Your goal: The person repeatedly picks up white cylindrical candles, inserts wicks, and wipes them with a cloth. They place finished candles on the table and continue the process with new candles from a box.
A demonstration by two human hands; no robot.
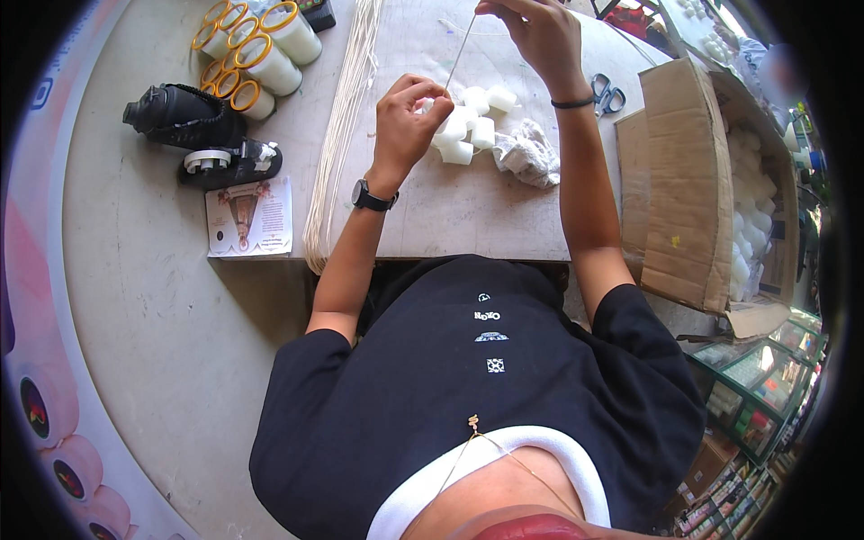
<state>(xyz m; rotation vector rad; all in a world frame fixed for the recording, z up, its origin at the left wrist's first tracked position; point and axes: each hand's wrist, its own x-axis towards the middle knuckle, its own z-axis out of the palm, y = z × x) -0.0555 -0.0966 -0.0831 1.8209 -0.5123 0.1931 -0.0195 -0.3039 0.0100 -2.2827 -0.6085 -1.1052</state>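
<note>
My left hand (407,121) pinches a small white wax cube (428,104) just above the table, a black watch (371,197) on its wrist. My right hand (533,36) is raised farther back and pinches the upper end of a thin pale wick (460,54) that runs down to the cube in my left hand. Several more white cubes (472,126) lie in a loose pile on the wooden tabletop (468,207) just right of my left hand. A black band circles my right wrist.
A long bundle of pale wicks (344,117) lies along the table's left side. A crumpled white cloth (529,155) and scissors (607,94) are at right. An open cardboard box (684,180) of white pieces stands far right. White spools (261,54), a black tool (184,117) and a card (249,218) sit at left.
</note>
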